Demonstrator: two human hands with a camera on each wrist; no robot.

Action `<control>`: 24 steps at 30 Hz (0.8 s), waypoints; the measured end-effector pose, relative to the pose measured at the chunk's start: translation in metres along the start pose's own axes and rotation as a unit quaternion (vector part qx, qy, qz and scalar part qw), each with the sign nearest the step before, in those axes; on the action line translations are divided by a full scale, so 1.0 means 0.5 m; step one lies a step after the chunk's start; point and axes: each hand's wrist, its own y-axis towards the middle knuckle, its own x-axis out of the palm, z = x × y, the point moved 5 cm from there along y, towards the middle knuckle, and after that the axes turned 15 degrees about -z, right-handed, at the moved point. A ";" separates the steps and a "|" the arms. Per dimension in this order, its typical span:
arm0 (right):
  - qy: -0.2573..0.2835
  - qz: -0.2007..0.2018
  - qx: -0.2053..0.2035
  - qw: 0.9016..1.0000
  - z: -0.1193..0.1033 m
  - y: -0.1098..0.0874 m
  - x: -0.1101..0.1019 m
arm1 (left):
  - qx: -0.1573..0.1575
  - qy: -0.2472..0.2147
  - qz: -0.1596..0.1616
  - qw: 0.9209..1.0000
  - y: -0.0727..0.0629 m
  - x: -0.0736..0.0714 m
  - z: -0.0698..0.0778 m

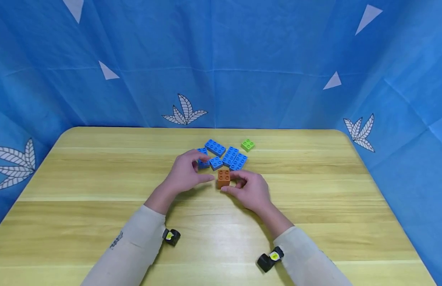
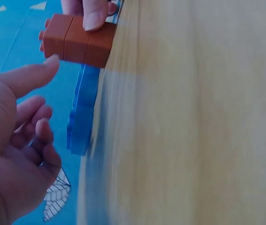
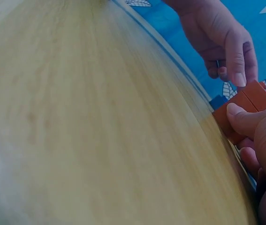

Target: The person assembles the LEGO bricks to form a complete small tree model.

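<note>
A stack of three brown-orange toy bricks [image 1: 223,180] stands upright on the table, studs on top. My right hand [image 1: 252,191] holds it from the right, the thumb pressed on its near side in the right wrist view. To its left is my left hand [image 1: 187,172], fingers loosely bent with nothing held between them. In the left wrist view, the left thumb [image 2: 34,77] points at the brick stack [image 2: 79,40]. Just behind the stack lies a small blue brick [image 1: 216,163]. The left index finger hangs over another blue brick [image 1: 204,163]; whether it touches, I cannot tell.
Several longer blue bricks lie close together behind the stack, among them one at the back [image 1: 215,147] and one at the right [image 1: 239,162]. A green brick [image 1: 247,145] sits farther back. The wooden table [image 1: 221,246] ends at a blue curtain [image 1: 264,95].
</note>
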 end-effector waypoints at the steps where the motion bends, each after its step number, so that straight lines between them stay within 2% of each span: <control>1: 0.001 0.000 0.001 1.000 0.000 0.000 0.000 | -0.004 -0.004 0.017 1.000 0.000 -0.006 -0.006; 5: 0.004 -0.002 0.004 1.000 -0.002 -0.001 -0.001 | -0.032 0.000 0.068 0.997 0.004 -0.021 -0.026; 11: 0.007 -0.003 0.005 1.000 -0.001 0.000 0.000 | -0.087 0.012 0.102 0.991 0.016 -0.016 -0.049; 17: 0.010 -0.003 0.010 1.000 -0.001 -0.001 0.001 | -0.128 0.021 0.104 0.986 0.026 -0.003 -0.061; 24: 0.009 0.000 0.012 1.000 0.001 -0.001 -0.001 | -0.141 0.012 0.089 0.986 0.028 -0.003 -0.064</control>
